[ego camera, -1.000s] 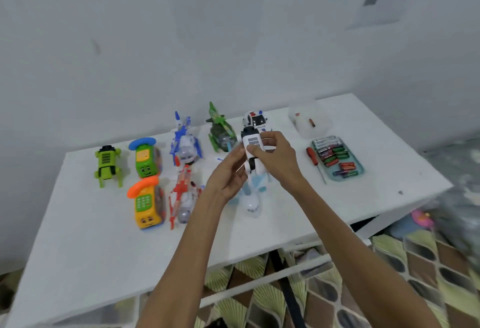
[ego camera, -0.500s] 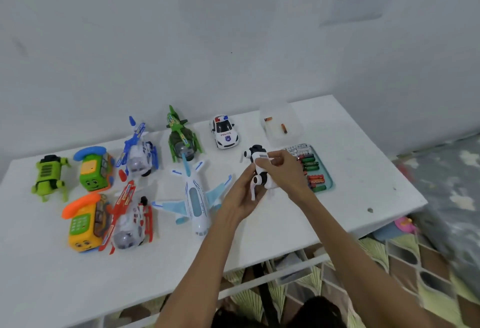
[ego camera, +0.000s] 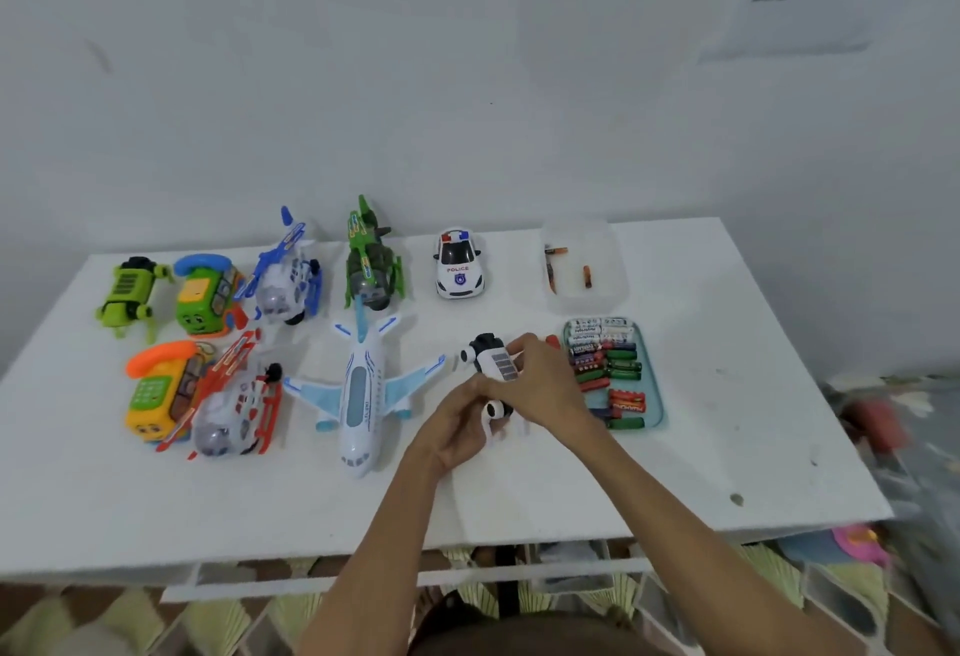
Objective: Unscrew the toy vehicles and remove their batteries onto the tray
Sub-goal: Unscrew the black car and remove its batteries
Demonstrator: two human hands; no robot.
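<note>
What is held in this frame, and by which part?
Both hands grip the white-and-black toy: left hand at its near end, right hand over its right side.

Two hands grip a small white toy [ego camera: 496, 361] over a white worktop [ego camera: 727, 395]: the left hand [ego camera: 457, 426] from below, the right hand [ego camera: 540, 385] across its top. Just to their right, a tray [ego camera: 655, 385] holds batteries [ego camera: 608, 364]. A plane [ego camera: 361, 395] lies to the left and a police car [ego camera: 458, 265] sits behind.

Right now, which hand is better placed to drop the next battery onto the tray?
Right. The right hand grips the white toy just beside the tray; the left hand holds it from the far side.
</note>
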